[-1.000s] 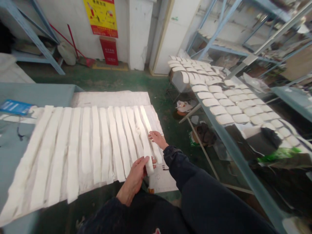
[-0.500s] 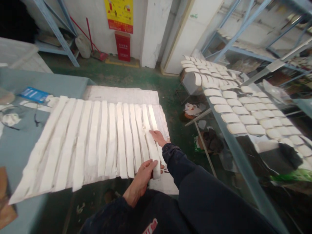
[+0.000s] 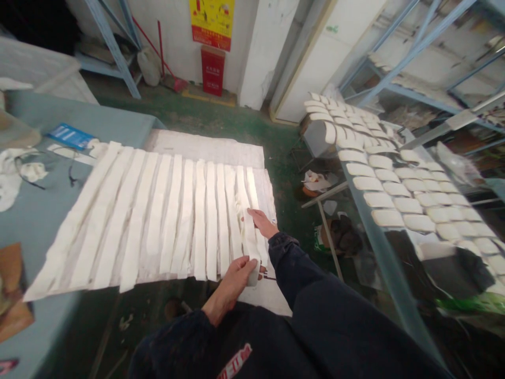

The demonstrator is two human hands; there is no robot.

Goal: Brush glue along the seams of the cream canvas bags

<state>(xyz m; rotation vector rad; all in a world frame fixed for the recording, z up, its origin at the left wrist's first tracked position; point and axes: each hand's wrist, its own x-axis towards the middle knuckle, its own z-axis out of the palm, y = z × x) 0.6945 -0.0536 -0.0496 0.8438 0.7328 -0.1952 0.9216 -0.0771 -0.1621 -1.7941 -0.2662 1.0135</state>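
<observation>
Near the right end of a row of long white strips, I hold one white strip a little off the layer below. My left hand pinches it close to its near end, thumb on top and fingertips showing past its right side. My right hand grips the same strip farther up, from the right edge, with its thumb on top. Several more white strips lie side by side to the left, on a pale sheet. Beyond my right hand, one strip lies at the row's right edge.
On the left, a blue-grey table carries a blue packet, a dark cord and a brown piece. Rows of white curved pads cover a rack to the right. A red box stands by the wall.
The view has shifted, so the scene sits slightly more to the right. Both hands keep their hold on the strip, with little movement along it.
</observation>
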